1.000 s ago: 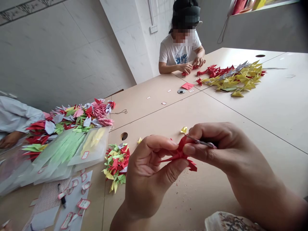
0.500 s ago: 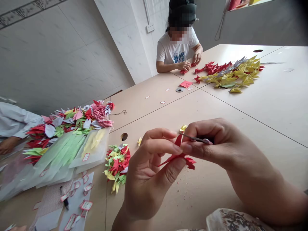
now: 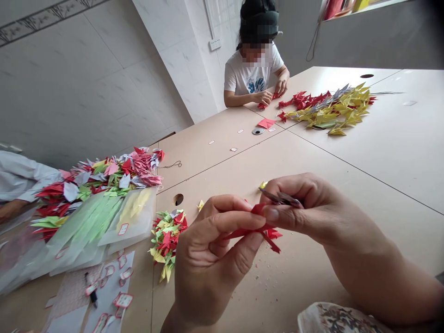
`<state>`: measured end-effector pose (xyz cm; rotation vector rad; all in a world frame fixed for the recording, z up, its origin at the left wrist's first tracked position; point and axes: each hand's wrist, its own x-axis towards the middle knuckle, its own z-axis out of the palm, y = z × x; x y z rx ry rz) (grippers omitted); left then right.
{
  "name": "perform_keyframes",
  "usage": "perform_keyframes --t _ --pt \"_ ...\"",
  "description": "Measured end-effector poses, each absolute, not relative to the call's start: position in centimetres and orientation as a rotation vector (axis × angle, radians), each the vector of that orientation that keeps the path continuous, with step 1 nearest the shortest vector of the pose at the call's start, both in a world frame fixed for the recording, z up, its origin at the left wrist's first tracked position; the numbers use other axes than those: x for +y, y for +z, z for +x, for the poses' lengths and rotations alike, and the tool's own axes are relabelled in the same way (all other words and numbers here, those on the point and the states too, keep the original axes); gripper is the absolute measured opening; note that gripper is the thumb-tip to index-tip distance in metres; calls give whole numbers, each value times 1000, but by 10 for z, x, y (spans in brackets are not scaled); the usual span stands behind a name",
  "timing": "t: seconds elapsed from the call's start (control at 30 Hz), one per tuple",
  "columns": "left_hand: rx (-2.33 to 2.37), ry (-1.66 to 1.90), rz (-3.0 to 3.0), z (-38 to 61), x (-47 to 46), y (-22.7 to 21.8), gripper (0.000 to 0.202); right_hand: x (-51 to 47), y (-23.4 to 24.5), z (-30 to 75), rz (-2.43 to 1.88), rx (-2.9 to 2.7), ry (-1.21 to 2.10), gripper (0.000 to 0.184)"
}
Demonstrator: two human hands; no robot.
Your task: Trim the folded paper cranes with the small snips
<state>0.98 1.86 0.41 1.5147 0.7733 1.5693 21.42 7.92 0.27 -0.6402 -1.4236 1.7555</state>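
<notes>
Pinched between the thumb and fingers of my left hand (image 3: pixel 215 249) is a red folded-paper crane (image 3: pixel 271 241), with narrow strips sticking out at the lower right. My right hand (image 3: pixel 319 212) presses its thumb and forefinger against the top of the red paper. Between those same fingers lies a small dark metal tool (image 3: pixel 282 198), pointing left; whether it is tweezers or tiny scissors I cannot tell. Left of my left hand sits a pile of red, green and yellow paper cranes (image 3: pixel 169 238). My fingers hide part of the fold.
A large heap of coloured paper cranes (image 3: pixel 114 166) and plastic bags of folded paper (image 3: pixel 93 222) cover the left side. Labels (image 3: pixel 123 300) and a pen (image 3: pixel 92 293) lie below. Across the table, a person (image 3: pixel 255 78) handles red paper beside strung cranes (image 3: pixel 340 111).
The raised red point between my fingers has folded down. A red strip now hangs lower right. The metal tool has turned and shows wider, and my left hand has shifted slightly left.
</notes>
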Motion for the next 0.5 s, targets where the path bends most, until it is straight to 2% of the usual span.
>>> perform_keyframes --t 0.27,0.5 --pt "693 1523 1546 8 20 2 37 72 13 217 -655 -1401 1747 80" --pt "797 1529 1600 7 15 -1 45 75 0 217 -667 -1441 1681 75"
